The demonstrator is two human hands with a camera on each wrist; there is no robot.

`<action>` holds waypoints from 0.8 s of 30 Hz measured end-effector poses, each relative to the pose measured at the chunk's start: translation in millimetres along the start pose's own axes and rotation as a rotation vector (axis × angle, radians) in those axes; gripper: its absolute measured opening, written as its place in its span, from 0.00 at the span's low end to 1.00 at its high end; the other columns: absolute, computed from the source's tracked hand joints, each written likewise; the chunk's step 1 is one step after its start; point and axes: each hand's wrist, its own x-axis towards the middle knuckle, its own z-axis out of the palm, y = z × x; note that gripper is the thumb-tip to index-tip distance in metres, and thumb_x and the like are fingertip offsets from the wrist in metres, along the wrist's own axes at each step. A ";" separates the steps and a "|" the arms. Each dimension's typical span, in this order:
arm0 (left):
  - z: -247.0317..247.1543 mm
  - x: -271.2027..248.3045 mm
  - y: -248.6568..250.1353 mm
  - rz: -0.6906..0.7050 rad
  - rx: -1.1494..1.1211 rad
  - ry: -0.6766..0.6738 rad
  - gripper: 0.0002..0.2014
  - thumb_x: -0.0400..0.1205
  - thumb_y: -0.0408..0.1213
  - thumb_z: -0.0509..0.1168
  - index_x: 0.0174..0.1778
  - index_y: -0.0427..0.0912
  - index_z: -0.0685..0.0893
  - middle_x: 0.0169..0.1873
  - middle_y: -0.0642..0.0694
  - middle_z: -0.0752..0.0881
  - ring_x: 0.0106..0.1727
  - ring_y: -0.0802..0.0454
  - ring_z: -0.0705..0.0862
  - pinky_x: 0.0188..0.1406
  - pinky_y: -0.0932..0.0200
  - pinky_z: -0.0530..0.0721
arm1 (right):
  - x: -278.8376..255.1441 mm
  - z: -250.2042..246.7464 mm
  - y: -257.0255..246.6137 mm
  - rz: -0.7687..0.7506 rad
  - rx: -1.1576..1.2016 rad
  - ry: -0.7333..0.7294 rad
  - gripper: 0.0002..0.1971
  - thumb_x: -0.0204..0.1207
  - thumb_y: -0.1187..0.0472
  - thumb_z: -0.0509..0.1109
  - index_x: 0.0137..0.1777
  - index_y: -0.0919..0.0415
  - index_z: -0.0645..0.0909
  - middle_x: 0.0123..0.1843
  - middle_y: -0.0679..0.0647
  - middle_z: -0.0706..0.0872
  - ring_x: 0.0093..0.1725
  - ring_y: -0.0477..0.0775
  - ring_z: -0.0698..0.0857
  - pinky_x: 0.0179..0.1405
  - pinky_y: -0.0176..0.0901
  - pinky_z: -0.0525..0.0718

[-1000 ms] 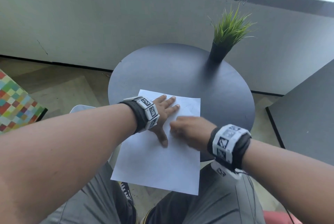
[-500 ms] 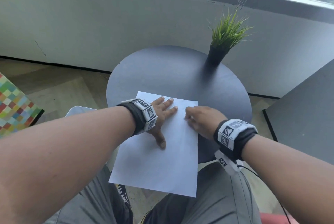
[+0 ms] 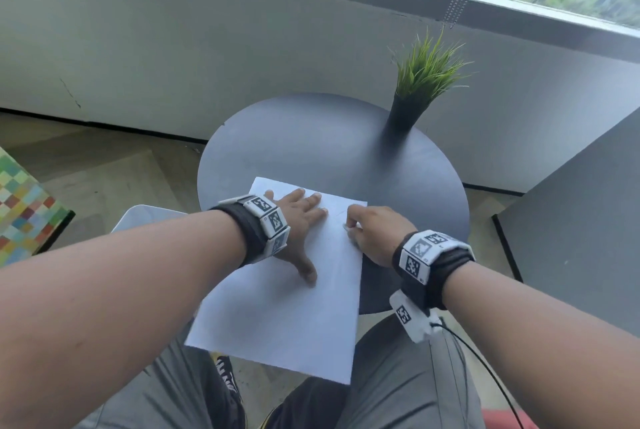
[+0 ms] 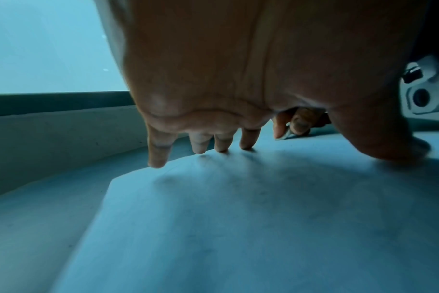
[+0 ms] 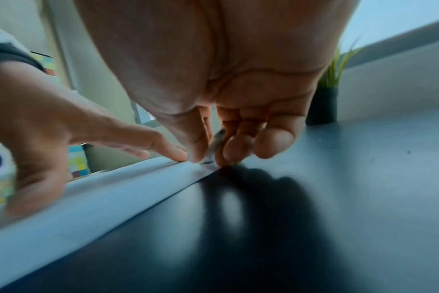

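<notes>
1 white sheet: near end overhangs round table. Left hand: flat on sheet, fingers spread. Right hand: at sheet's right edge, pinching small pale item; I cannot identify it. 1 potted plant: beyond sheet.

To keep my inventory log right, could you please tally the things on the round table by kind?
Sheet of paper: 1
Potted plant: 1
Small pale item, too small to identify, pinched by the right hand: 1
Total: 3
</notes>
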 end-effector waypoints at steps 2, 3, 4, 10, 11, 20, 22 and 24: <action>0.6 -0.5 3.5 0.002 -0.033 0.061 0.58 0.63 0.78 0.67 0.84 0.50 0.56 0.87 0.51 0.47 0.86 0.48 0.46 0.79 0.32 0.60 | -6.7 0.9 -2.4 -0.061 -0.060 0.002 0.11 0.84 0.50 0.56 0.55 0.53 0.76 0.54 0.55 0.83 0.55 0.61 0.80 0.53 0.52 0.81; 0.8 -0.2 5.6 0.006 -0.042 0.089 0.56 0.63 0.78 0.67 0.82 0.49 0.60 0.86 0.49 0.52 0.85 0.47 0.50 0.76 0.35 0.66 | -9.3 1.5 -3.2 -0.090 -0.100 -0.001 0.10 0.84 0.50 0.55 0.55 0.53 0.75 0.53 0.55 0.83 0.55 0.61 0.81 0.51 0.52 0.81; 1.2 0.3 7.6 0.011 -0.046 0.110 0.55 0.62 0.77 0.69 0.79 0.49 0.62 0.84 0.48 0.56 0.83 0.46 0.54 0.73 0.37 0.71 | -12.1 2.6 -5.5 -0.128 -0.139 -0.016 0.09 0.84 0.52 0.55 0.55 0.54 0.74 0.52 0.55 0.82 0.54 0.62 0.81 0.49 0.51 0.80; -1.5 0.8 14.2 -0.023 0.035 0.036 0.64 0.60 0.77 0.70 0.86 0.59 0.43 0.85 0.47 0.47 0.83 0.38 0.53 0.69 0.36 0.73 | -15.7 3.5 -13.0 -0.281 -0.257 -0.060 0.10 0.81 0.58 0.58 0.61 0.57 0.72 0.54 0.56 0.81 0.53 0.62 0.83 0.44 0.48 0.76; -2.4 0.9 14.9 -0.029 0.044 0.021 0.64 0.61 0.77 0.70 0.86 0.60 0.42 0.86 0.48 0.45 0.83 0.38 0.52 0.69 0.34 0.73 | -8.3 -0.7 -4.8 -0.212 -0.246 -0.020 0.09 0.82 0.58 0.58 0.59 0.58 0.71 0.54 0.57 0.82 0.53 0.63 0.83 0.45 0.49 0.79; -10.1 2.4 17.9 -0.047 0.087 -0.018 0.66 0.61 0.79 0.69 0.86 0.61 0.37 0.86 0.46 0.43 0.83 0.36 0.50 0.71 0.34 0.71 | -6.4 1.1 -0.9 -0.268 -0.260 -0.059 0.06 0.80 0.60 0.58 0.56 0.57 0.70 0.53 0.56 0.82 0.52 0.62 0.82 0.44 0.48 0.77; -11.1 3.9 18.7 -0.053 0.104 -0.025 0.65 0.60 0.79 0.69 0.85 0.62 0.36 0.86 0.45 0.43 0.82 0.35 0.50 0.70 0.33 0.72 | 2.5 -10.1 19.6 -0.137 -0.231 0.011 0.03 0.82 0.59 0.57 0.51 0.56 0.69 0.52 0.57 0.83 0.51 0.64 0.82 0.43 0.50 0.77; -11.3 4.9 19.3 -0.055 0.114 -0.029 0.65 0.60 0.79 0.69 0.85 0.63 0.36 0.86 0.45 0.44 0.82 0.35 0.50 0.69 0.33 0.72 | -2.1 -7.3 22.3 -0.146 -0.184 0.013 0.05 0.83 0.57 0.57 0.53 0.56 0.71 0.52 0.56 0.82 0.51 0.62 0.82 0.47 0.51 0.79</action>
